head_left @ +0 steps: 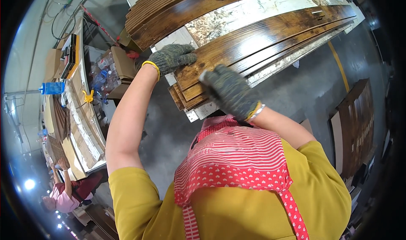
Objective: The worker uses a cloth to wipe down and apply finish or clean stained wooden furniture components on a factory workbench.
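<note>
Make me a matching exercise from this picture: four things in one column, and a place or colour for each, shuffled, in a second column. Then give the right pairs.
Things:
1. left hand
2. right hand
3. blue bottle
4. apron

Places and colours:
A. red and white, with stripes and small hearts
B. gloved, resting on the left near corner of the dark wooden planks
C. standing at the far left, by the cardboard-covered bench
D. gloved and blurred, at the near end of the plank stack

Pairs: 1-B, 2-D, 3-C, 4-A
</note>
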`<state>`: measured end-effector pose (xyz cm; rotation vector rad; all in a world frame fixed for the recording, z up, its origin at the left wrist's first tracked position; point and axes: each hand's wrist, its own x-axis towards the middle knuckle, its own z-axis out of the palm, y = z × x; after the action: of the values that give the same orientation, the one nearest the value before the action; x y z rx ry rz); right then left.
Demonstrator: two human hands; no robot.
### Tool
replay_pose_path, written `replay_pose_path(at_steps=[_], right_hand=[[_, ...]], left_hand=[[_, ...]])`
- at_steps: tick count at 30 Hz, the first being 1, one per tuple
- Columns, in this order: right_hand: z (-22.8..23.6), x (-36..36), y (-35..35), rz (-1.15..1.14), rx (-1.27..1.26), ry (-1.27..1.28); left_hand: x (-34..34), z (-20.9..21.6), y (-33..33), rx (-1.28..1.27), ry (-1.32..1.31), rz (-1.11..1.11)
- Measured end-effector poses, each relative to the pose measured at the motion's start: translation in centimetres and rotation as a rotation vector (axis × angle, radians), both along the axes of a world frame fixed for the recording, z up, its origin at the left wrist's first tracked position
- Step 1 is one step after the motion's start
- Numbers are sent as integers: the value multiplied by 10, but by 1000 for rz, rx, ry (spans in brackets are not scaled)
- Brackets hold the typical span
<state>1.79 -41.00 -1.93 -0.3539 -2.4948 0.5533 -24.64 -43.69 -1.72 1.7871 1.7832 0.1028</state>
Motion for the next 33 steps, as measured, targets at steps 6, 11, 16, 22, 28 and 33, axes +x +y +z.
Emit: replay_pose_path(at_steps=[6,11,16,22,28,33], right_hand=[[-31,-51,-56,216,66,-159],[21,-21,1,194,-149,2],[42,-5,88,9,-311,98],[57,-86,51,603,67,-290],[47,-125,44,846,359,-551],[33,-169,70,461,213,-538]], left_hand=[[11,7,5,-42,32,48],[17,11,-25,385,216,121],[100,5,-59,549,226,17],[162,-7,-65,337,351,160],[167,-13,-68,310,287,160],[164,-12,-62,513,285,166]])
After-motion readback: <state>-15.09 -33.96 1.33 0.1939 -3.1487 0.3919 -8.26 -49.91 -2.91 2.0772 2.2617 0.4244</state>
